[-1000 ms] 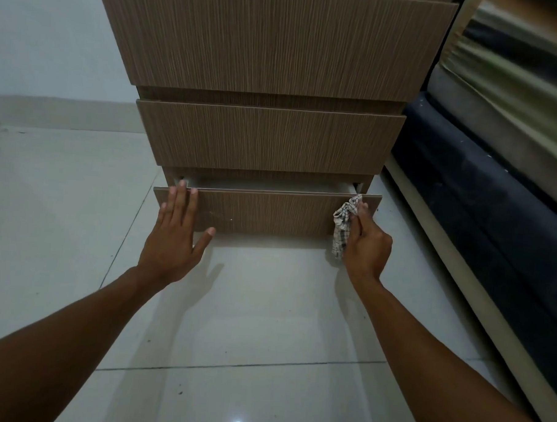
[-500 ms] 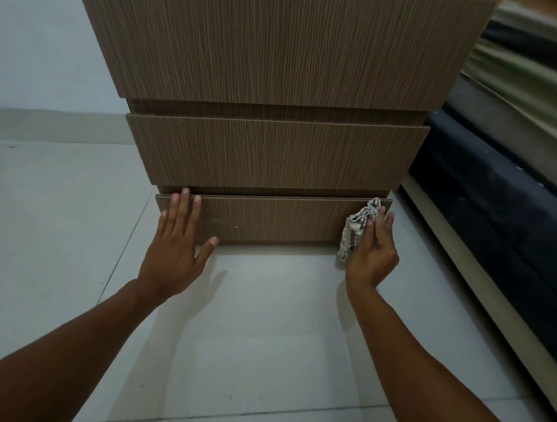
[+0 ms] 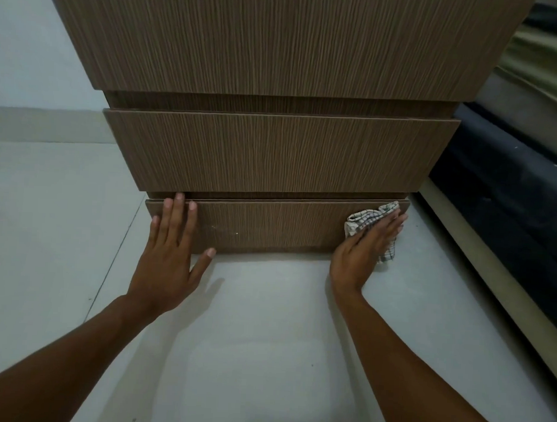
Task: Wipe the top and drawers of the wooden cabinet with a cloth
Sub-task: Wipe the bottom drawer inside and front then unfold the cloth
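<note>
**We press the cloth [image 3: 364,218] to the bottom drawer [image 3: 270,226]**

Above the floor [image 3: 264,353], our left hand [image 3: 170,257] lies flat, fingers straight and slightly apart, on the bottom drawer's left end. Our right hand [image 3: 366,249], fingers straight and together, holds the cloth against its right end. The cabinet [image 3: 277,51] rises above, a bed [image 3: 501,201] at its right

Dim and grey, the light was flat and cool, with no hard glare anywhere. The floor [image 3: 264,369] gave back a pale, soft sheen between the forearms. The left hand [image 3: 169,260] threw a faint, blurry shadow rightward onto the tiles. The cabinet [image 3: 277,51] showed crisp grain at centre, its sides splaying outward through the wide lens. The bedding [image 3: 539,62] at the right edge was smeared soft.
</note>
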